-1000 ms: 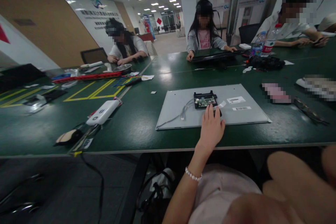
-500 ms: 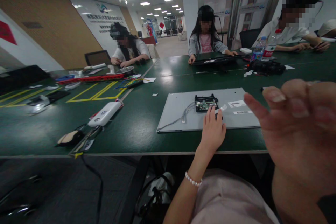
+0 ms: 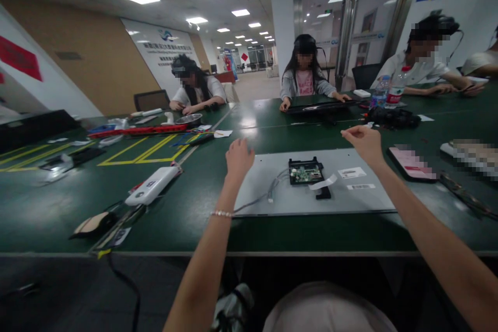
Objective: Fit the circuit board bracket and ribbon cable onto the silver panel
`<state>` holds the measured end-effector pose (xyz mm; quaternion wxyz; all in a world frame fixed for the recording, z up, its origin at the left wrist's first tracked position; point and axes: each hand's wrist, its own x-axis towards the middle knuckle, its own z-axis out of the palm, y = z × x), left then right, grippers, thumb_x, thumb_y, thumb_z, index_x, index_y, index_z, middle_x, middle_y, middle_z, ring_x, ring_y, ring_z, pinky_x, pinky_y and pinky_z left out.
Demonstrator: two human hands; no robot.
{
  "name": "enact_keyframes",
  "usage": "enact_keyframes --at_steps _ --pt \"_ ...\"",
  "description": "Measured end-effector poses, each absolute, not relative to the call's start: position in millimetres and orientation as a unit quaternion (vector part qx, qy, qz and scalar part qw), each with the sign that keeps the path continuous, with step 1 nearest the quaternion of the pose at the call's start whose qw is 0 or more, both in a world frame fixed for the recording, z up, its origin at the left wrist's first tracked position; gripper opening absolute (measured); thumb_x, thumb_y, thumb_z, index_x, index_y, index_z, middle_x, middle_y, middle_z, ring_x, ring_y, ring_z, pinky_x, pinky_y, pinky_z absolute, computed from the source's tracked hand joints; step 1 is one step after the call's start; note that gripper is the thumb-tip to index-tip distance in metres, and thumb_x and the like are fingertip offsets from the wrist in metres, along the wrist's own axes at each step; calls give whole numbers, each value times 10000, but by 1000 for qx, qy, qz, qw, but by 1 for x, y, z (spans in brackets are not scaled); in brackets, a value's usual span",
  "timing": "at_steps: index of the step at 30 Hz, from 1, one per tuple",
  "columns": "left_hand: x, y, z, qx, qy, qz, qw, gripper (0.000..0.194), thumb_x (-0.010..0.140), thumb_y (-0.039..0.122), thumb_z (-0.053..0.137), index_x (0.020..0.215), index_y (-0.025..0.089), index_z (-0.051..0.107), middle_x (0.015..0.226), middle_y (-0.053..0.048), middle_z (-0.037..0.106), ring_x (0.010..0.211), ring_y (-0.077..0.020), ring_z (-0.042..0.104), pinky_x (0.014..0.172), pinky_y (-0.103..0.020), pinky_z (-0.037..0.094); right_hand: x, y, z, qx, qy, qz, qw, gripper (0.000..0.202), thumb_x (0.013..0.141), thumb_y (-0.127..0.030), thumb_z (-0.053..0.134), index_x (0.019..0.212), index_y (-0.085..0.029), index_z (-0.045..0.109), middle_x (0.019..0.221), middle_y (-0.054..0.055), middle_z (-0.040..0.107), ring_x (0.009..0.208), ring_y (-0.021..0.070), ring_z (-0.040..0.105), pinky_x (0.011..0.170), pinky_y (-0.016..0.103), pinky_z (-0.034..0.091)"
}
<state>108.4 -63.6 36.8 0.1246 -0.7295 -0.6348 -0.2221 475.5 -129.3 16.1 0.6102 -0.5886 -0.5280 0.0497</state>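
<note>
A flat grey display panel (image 3: 288,205) lies back side up on the green table. Near its middle sits a black plastic frame with a green circuit board (image 3: 306,174), a thin cable (image 3: 272,187) running off to the left. A strip of clear tape (image 3: 324,182) sticks out beside the board. My left hand (image 3: 239,158), with a beaded bracelet on the wrist, hovers by the panel's far left corner, fingers apart and holding nothing. Over the far right corner hangs my right hand (image 3: 364,142), its fingers loosely bent and no object visible in them.
Right of the panel lie a pink-screened phone (image 3: 412,162) and glasses (image 3: 462,192). A white power strip (image 3: 152,185) and a computer mouse (image 3: 93,224) are on the left. Bottles (image 3: 396,88) stand further back. Several people sit across, one holding a dark panel (image 3: 322,107).
My left hand has left the circuit board and moved to the panel's far left. From close to the camera, my right hand has gone down and forward. The view has tilted up.
</note>
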Motion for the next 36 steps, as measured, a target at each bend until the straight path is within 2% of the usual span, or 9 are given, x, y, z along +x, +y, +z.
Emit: enact_keyframes --at_steps 3,8,11,14,18,20,24,27,36 --pt "77 -20 18 -678 -709 -167 100 395 915 267 425 1269 116 517 1324 -187 527 1224 -310 481 968 -466 427 484 -116 -4 -605 -558 53 565 262 786 -449 657 724 -196 676 735 64 717 702 235 668 680 351 500" --pt "50 3 -21 -702 -700 -111 74 467 946 320 390 1386 170 430 1509 -160 346 1388 -316 292 1042 -510 351 494 -113 -20 -603 -619 -22 503 258 862 -440 560 757 -212 619 829 86 695 796 243 651 746 359 484" --pt "45 4 -29 -712 -695 -85 49 479 967 343 338 1416 192 408 1537 -149 305 1409 -306 260 1068 -521 310 498 -115 -26 -614 -650 -67 443 258 910 -409 481 756 -222 570 845 90 661 796 240 618 736 359 451" --pt "46 3 -27 -719 -691 -63 39 456 978 336 297 1388 206 447 1522 -130 342 1403 -287 273 1078 -515 287 501 -117 -30 -625 -641 -105 434 265 911 -391 478 697 -235 482 763 63 606 714 215 570 675 337 407" --pt "48 2 -24 -724 -687 -52 42 432 980 318 283 1344 195 482 1475 -126 417 1350 -269 352 1067 -511 294 505 -121 -31 -657 -603 -133 432 417 932 -411 456 582 -253 292 561 -2 454 533 166 432 584 330 309" --pt "48 3 -25 -725 -685 -57 49 418 975 325 296 1307 182 508 1456 -129 438 1321 -262 392 1052 -477 325 507 -123 -31 -673 -589 -128 428 455 958 -431 411 570 -253 254 521 -15 402 493 156 381 567 335 271" --pt "42 7 -27 -736 -670 -71 67 389 955 332 345 1221 150 563 1313 -136 565 1209 -238 507 986 -365 404 508 -123 -33 -669 -597 -128 423 452 974 -440 377 584 -250 249 541 -11 403 501 157 371 566 332 257" --pt "40 8 -27 -740 -662 -81 83 369 944 298 356 1183 141 590 1243 -127 602 1154 -220 547 960 -309 420 508 -122 -34 -664 -610 -145 407 426 963 -412 400 596 -249 259 581 0 425 534 163 391 586 331 274" --pt "47 -1 -15 -698 -703 -79 107 351 918 220 373 1190 137 579 1173 -135 631 1086 -248 579 904 -340 445 509 -122 -36 -653 -626 -162 393 357 937 -328 410 595 -235 376 660 36 533 632 188 503 642 324 342"
